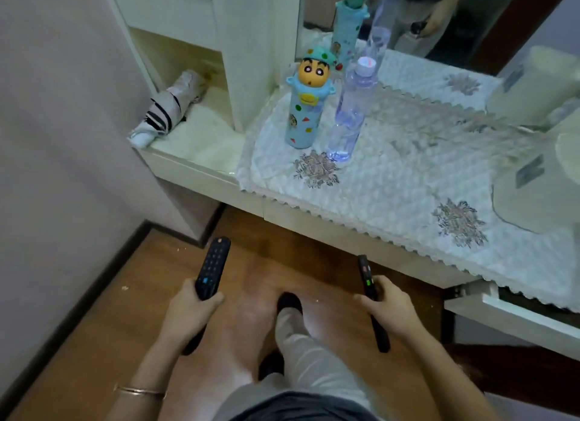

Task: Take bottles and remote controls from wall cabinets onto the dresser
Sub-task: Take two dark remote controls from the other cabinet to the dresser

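Note:
My left hand (188, 314) grips a black remote control (212, 268) with its buttons facing up, held low over the wooden floor. In my right hand (387, 310) is a second, slimmer black remote control (367, 279), turned on edge. Both are in front of the dresser (314, 219) and below its top. On the dresser's cloth stand a blue cartoon-character bottle (306, 106) and a clear plastic water bottle (350, 113), side by side near the mirror.
A folded striped umbrella (166, 109) lies in the open shelf niche at the left. White containers (533, 87) sit at the dresser's right end. A drawer (502, 307) stands partly open at the lower right. The mirror (439, 18) backs the dresser.

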Tool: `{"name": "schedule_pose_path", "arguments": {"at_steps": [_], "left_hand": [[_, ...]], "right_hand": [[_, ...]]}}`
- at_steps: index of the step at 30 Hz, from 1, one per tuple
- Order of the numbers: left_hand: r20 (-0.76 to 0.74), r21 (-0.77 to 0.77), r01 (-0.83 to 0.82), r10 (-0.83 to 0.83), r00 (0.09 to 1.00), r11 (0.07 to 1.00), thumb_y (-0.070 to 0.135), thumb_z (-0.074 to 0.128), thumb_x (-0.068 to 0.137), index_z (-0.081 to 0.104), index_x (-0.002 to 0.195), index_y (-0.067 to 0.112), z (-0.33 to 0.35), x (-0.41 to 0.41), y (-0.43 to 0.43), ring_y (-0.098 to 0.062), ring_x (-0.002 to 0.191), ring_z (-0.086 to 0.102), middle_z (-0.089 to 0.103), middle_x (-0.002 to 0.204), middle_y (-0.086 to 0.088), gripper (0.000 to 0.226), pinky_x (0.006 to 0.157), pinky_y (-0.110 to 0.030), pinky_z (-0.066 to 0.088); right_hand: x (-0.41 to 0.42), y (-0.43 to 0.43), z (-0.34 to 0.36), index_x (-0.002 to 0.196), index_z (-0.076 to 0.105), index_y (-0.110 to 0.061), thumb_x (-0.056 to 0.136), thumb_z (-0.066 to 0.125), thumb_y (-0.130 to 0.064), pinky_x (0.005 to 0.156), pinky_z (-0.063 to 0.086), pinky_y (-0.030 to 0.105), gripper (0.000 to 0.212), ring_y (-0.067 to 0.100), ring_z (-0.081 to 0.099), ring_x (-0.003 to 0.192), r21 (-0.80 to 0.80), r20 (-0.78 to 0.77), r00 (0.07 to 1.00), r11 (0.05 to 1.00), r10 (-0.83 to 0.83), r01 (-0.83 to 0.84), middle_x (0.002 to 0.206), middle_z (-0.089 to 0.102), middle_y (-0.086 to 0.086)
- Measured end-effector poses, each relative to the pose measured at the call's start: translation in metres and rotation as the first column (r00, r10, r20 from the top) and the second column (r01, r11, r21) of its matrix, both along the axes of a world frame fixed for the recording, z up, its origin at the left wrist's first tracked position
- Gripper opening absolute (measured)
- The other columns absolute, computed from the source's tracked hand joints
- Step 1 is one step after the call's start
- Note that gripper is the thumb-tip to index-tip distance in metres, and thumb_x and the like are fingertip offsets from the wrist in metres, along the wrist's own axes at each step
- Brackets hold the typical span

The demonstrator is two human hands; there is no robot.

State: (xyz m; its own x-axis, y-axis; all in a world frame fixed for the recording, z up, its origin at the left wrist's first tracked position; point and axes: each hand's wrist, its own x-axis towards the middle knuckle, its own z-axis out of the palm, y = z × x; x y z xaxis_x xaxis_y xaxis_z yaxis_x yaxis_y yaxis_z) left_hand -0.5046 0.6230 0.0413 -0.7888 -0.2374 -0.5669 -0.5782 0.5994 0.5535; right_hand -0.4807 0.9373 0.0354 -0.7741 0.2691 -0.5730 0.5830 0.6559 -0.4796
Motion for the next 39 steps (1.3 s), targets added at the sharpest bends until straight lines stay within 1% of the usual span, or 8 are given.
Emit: {"name": "schedule_pose_path", "arguments": {"at_steps": [3,7,11,17,21,28,35,39], "left_hand": [[-0.006,0.047,0.03,-0.029,1.0,0.998,0.022,0.064,0.083,0.047,0.102,0.01,-0.002,-0.033,0.019,-0.015,0.061,0.051,0.053,0.074,-0.001,0.028,0.049,-0.026,0.033],[-0.025,0.094,0.144,-0.142,0.99,0.985,0.022,0.065,0.082,0.046,0.104,0.015,0.0,-0.083,0.052,-0.011,0.065,0.053,0.055,0.078,0.003,0.03,0.051,-0.022,0.036],[-0.098,0.127,0.321,-0.311,0.946,0.938,0.022,0.065,0.081,0.043,0.101,0.019,0.007,-0.146,0.098,-0.006,0.069,0.052,0.051,0.079,0.011,0.03,0.054,-0.018,0.036],[-0.096,0.2,0.565,-0.558,0.824,0.8,0.021,0.064,0.077,0.037,0.096,0.017,0.014,-0.223,0.179,-0.013,0.068,0.045,0.041,0.074,0.007,0.034,0.051,-0.021,0.03],[-0.079,0.272,0.682,-0.691,0.718,0.678,0.029,0.06,0.058,0.035,0.07,0.017,0.003,-0.262,0.218,-0.015,0.053,0.04,0.036,0.061,0.002,0.031,0.053,-0.027,0.031],[-0.07,0.266,0.704,-0.715,0.695,0.658,0.02,0.067,0.073,0.038,0.094,0.011,-0.009,-0.285,0.261,-0.011,0.061,0.046,0.045,0.082,-0.002,0.037,0.047,-0.02,0.032],[-0.058,0.051,0.682,-0.68,0.731,0.73,0.034,0.061,0.082,0.039,0.126,0.002,-0.012,-0.283,0.304,-0.032,0.119,0.045,0.051,0.125,-0.015,0.058,0.091,-0.037,0.041],[-0.132,0.007,0.607,-0.601,0.788,0.795,0.031,0.06,0.083,0.034,0.132,0.0,-0.021,-0.285,0.327,-0.032,0.124,0.038,0.042,0.133,-0.017,0.064,0.102,-0.037,0.035]], "right_hand": [[-0.023,0.006,-0.007,0.121,0.05,-0.014,0.083,0.066,-0.034,0.083,0.051,0.035,0.046,0.02,0.059,0.092,-0.018,0.015,0.999,0.999,-0.035,0.036,0.099,0.055,-0.001],[-0.067,0.018,-0.007,0.111,0.053,-0.013,0.082,0.066,-0.034,0.066,0.044,0.027,0.038,0.018,0.055,0.08,-0.056,0.005,0.998,0.997,-0.058,0.059,0.08,0.053,-0.007],[-0.116,0.033,0.009,0.104,0.051,-0.019,0.082,0.068,-0.029,0.063,0.04,0.025,0.03,0.019,0.054,0.081,-0.131,-0.075,0.985,0.981,-0.154,0.143,0.09,0.056,0.002],[-0.172,0.056,0.025,0.124,0.048,-0.007,0.081,0.066,-0.013,0.061,0.04,0.028,0.047,0.022,0.052,0.086,-0.142,-0.147,0.909,0.917,-0.391,0.372,0.096,0.053,0.004],[-0.197,0.06,0.024,0.124,0.049,-0.008,0.079,0.065,-0.009,0.073,0.041,0.031,0.048,0.024,0.052,0.088,-0.135,-0.117,0.849,0.855,-0.515,0.5,0.097,0.054,0.005],[-0.209,0.068,0.019,0.117,0.053,0.001,0.076,0.068,-0.006,0.058,0.042,0.029,0.044,0.025,0.053,0.079,-0.041,-0.1,0.746,0.752,-0.658,0.658,0.091,0.056,0.01],[-0.232,0.1,0.011,0.112,0.056,-0.001,0.075,0.071,-0.013,0.05,0.038,0.022,0.042,0.023,0.053,0.076,0.013,-0.12,0.789,0.794,-0.603,0.608,0.099,0.063,0.016],[-0.248,0.128,0.004,0.111,0.056,-0.003,0.073,0.072,-0.018,0.063,0.04,0.027,0.044,0.023,0.052,0.077,0.062,-0.134,0.857,0.859,-0.498,0.509,0.103,0.064,0.016]]}}
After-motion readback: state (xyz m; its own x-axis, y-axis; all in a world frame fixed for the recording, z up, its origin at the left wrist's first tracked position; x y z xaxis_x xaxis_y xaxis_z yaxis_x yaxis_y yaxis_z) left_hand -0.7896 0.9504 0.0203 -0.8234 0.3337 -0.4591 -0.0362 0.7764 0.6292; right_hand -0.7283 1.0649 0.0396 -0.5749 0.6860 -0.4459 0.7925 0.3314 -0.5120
